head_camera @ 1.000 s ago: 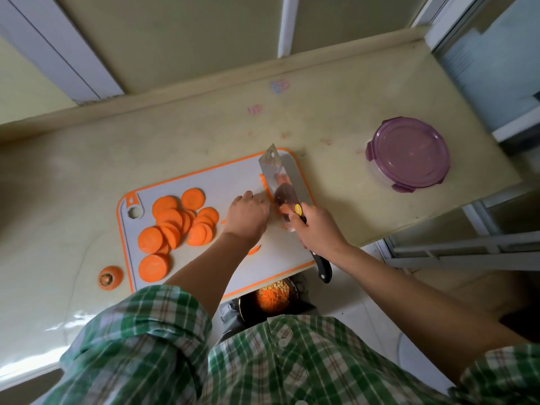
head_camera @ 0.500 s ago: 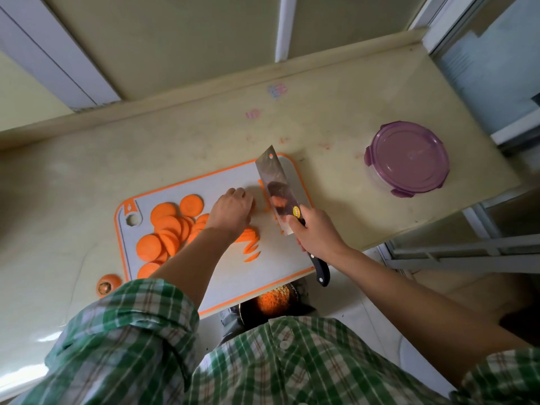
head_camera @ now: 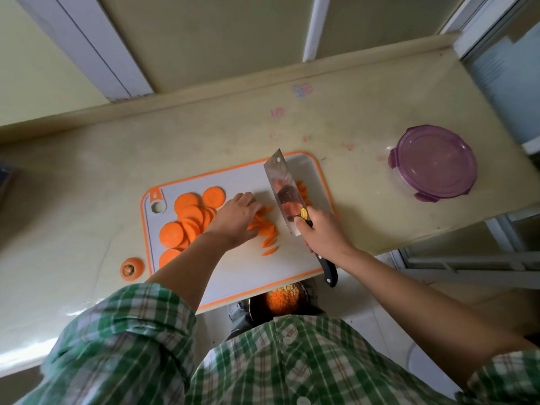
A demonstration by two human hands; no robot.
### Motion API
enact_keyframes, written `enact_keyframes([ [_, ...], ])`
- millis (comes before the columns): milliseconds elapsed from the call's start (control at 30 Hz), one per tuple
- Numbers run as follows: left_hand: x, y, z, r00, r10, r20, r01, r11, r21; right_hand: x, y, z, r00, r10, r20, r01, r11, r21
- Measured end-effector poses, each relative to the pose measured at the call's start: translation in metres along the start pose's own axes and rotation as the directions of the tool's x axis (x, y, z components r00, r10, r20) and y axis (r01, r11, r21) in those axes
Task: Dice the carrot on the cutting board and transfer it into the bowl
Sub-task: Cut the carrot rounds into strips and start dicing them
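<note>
At frame centre, on cutting board [head_camera: 292,258]: left hand [head_camera: 236,220], fingers curled, holds down carrot strips [head_camera: 267,232]; right hand [head_camera: 323,232] grips cleaver [head_camera: 282,185] by handle, blade tilted just right of strips. Round carrot slices [head_camera: 187,217] piled at board's left. Carrot end [head_camera: 132,268] on tabletop [head_camera: 87,185] beside board. Bowl [head_camera: 257,306] with diced carrot at lower centre, below tabletop edge

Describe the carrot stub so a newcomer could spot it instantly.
Start at the orange-rimmed cutting board on the beige counter. Just off its near left corner sits the carrot stub. Unlike the flat slices on the board, it shows a brownish stem scar.
</note>
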State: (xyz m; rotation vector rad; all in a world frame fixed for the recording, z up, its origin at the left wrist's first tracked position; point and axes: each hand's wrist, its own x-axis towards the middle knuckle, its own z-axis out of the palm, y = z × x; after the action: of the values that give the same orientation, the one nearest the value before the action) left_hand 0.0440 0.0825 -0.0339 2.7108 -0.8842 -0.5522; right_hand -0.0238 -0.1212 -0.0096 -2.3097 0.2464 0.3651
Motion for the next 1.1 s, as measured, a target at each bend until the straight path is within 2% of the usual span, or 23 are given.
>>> enact_keyframes([
  [167,0.002,0.008,-0.003,0.997,-0.076,-0.032,0.075,0.996,-0.051,-0.003,0.001,0.000,1.000,0.008,0.011,-0.008,1.000,0.010],
  [367,0.000,0.016,-0.001,0.993,-0.104,-0.053,0.106,0.994,0.033,-0.004,0.001,-0.001,1.000,0.012,0.019,-0.012,1.000,-0.005],
  [600,0.007,0.018,-0.001,0.991,-0.095,-0.097,0.100,0.994,0.045,-0.002,0.000,-0.002,0.999,-0.012,0.042,0.015,0.997,-0.080],
  [867,0.005,0.008,-0.002,0.993,0.023,-0.113,-0.020,0.999,0.034,0.004,-0.003,-0.005,0.998,-0.024,0.061,0.031,0.993,-0.116],
  [1000,0.004,0.010,-0.002,0.996,0.007,-0.094,-0.003,0.999,0.046,0.007,-0.005,-0.005,0.995,-0.058,0.087,0.073,0.980,-0.184],
  [1100,0.008,0.014,0.000,0.991,-0.063,-0.114,0.066,0.998,0.021,0.007,-0.005,-0.005,0.995,-0.068,0.075,0.084,0.965,-0.247],
])
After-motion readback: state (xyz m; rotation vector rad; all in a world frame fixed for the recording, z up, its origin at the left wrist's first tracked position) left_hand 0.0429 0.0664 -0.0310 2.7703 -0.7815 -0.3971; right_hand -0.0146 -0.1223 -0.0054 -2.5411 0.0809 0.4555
